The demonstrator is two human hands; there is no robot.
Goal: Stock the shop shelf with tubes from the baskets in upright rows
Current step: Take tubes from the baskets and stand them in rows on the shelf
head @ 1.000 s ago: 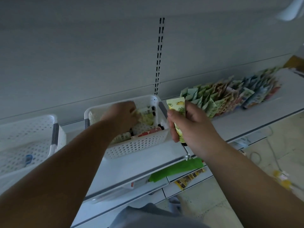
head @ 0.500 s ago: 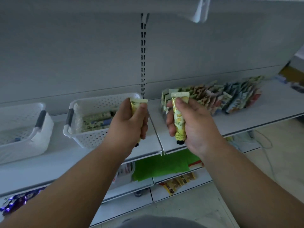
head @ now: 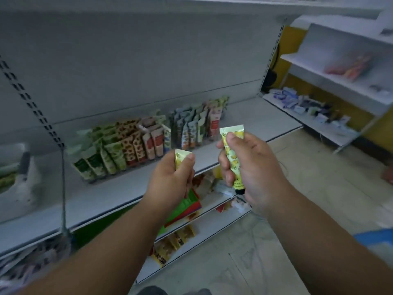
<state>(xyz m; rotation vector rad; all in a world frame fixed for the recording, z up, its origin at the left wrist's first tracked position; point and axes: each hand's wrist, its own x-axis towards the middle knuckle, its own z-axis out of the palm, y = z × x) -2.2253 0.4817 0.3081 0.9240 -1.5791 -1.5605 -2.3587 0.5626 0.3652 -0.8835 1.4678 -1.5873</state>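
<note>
Hands (head: 212, 173), tubes (head: 231, 145) now nearer stocked rows (head: 148, 141).

Left hand (head: 170, 177) out of basket (head: 19, 179), now holding yellow tube (head: 180, 159); both hands carried rightward toward tube rows (head: 148, 141).

Two yellow lemon-print tubes (head: 232, 150) (head: 180, 158) held upright before standing tube rows (head: 148, 141) on the shelf (head: 119, 188).

Bare grey metal shelf (head: 265, 116) surface right of centre and along its front edge. Rows of upright printed tubes (head: 148, 141) block mid-left; white perforated plastic basket (head: 23, 182) blocks far left.
</note>
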